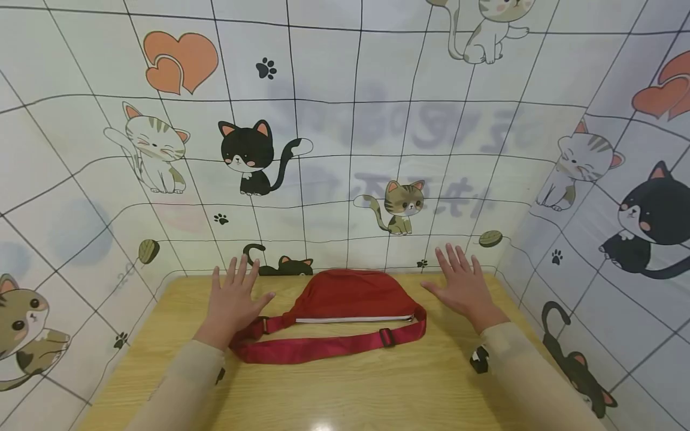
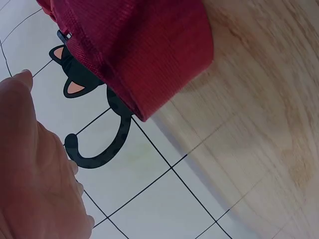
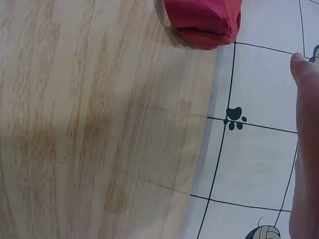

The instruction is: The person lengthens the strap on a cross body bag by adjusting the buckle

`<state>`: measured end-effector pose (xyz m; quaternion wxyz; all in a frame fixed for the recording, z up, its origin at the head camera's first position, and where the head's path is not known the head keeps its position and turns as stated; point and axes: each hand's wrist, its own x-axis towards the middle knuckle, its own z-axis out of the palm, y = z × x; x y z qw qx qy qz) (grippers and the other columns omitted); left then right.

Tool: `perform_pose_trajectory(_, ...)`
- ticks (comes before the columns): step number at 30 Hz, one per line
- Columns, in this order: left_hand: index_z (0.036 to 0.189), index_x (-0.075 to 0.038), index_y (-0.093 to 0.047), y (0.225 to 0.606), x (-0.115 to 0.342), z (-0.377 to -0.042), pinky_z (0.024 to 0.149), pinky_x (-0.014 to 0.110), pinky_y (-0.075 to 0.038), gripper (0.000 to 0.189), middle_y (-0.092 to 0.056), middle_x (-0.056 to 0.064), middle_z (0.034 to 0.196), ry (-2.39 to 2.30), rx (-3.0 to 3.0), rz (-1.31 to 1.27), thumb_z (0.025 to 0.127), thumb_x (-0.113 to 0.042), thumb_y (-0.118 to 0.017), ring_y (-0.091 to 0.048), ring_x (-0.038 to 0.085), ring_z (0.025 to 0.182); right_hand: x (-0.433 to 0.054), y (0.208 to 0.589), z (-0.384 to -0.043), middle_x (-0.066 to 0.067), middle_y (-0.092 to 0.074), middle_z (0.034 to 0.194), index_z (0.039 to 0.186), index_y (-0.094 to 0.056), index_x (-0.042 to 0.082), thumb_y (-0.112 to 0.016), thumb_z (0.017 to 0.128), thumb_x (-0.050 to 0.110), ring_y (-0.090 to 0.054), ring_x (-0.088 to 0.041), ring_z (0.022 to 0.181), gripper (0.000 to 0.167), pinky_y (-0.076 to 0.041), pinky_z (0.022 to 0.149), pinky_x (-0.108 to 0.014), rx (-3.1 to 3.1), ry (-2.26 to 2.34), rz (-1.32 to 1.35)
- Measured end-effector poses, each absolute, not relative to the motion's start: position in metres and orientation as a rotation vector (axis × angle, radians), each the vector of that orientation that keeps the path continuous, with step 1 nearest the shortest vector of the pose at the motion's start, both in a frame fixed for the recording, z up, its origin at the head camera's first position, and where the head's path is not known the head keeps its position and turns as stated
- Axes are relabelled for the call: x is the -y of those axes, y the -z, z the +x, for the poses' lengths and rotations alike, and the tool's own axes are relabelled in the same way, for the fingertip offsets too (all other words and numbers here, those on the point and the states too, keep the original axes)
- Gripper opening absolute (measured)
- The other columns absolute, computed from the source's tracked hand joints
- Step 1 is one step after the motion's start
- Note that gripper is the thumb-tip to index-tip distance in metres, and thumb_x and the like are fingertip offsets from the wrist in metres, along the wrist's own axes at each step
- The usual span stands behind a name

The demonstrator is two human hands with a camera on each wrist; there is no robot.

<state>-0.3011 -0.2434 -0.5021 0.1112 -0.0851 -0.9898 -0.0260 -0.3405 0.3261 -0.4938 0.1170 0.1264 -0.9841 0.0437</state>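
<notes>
A red fanny pack (image 1: pixel 353 294) lies on the wooden table near the back wall, its pale zipper along the front edge. Its red strap (image 1: pixel 323 349) loops toward the front, with a dark slider buckle on the right part. My left hand (image 1: pixel 233 305) is held with fingers spread at the bag's left, over or beside the strap's left end; whether it touches cannot be told. To the right of the bag, my right hand (image 1: pixel 462 286) has its fingers spread and holds nothing. The left wrist view shows the strap (image 2: pixel 144 45) close up, apart from the thumb.
The light wooden table (image 1: pixel 345 389) meets a white wall covering (image 1: pixel 334 131) with grid lines and cartoon cats at the back and both sides. A dark device (image 1: pixel 479 360) sits at the right wrist.
</notes>
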Motion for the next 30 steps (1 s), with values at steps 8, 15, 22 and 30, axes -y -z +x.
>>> perform_pose_trajectory(8,0.175,-0.009,-0.028,0.500,0.242,-0.297,0.130,0.073,-0.002,0.093,-0.015,0.022,0.182,0.068,2.881,-0.323,0.107,-0.067,-0.055,-0.009,0.045,0.168,-0.321,0.502,-0.336,-0.019,-0.011,0.184,0.177,-0.021,0.011,-0.055,0.105,0.073,-0.010,-0.045,0.168,0.100,-0.005,0.131,-0.070,2.838,-0.134,0.480)
perform_pose_trajectory(15,0.171,-0.009,-0.039,0.495,0.233,-0.295,0.127,0.075,-0.017,0.085,-0.022,0.023,0.180,0.183,2.842,-0.389,0.107,-0.058,-0.063,-0.023,0.048,0.164,-0.306,0.501,-0.318,-0.020,-0.032,0.177,0.170,-0.040,0.008,-0.072,0.101,0.061,-0.025,-0.046,0.164,0.093,-0.022,0.127,-0.072,2.728,-0.301,0.650)
perform_pose_trajectory(22,0.152,-0.002,-0.058,0.502,0.210,-0.280,0.114,0.069,-0.044,0.066,-0.057,0.022,0.154,0.480,2.742,-0.518,0.104,-0.043,-0.075,-0.054,0.046,0.141,-0.286,0.514,-0.294,-0.021,-0.050,0.165,0.162,-0.052,0.005,-0.087,0.093,0.049,-0.046,-0.048,0.150,0.089,-0.038,0.119,-0.072,2.633,-0.455,0.795)
perform_pose_trajectory(30,0.137,-0.008,-0.068,0.510,0.168,-0.260,0.102,0.052,-0.057,0.040,-0.067,0.009,0.132,0.924,2.769,-0.776,0.105,-0.030,-0.078,-0.068,0.032,0.120,-0.265,0.526,-0.269,-0.012,-0.055,0.161,0.160,-0.057,0.011,-0.090,0.091,0.052,-0.051,-0.038,0.147,0.086,-0.045,0.118,-0.064,2.720,-0.575,0.860)
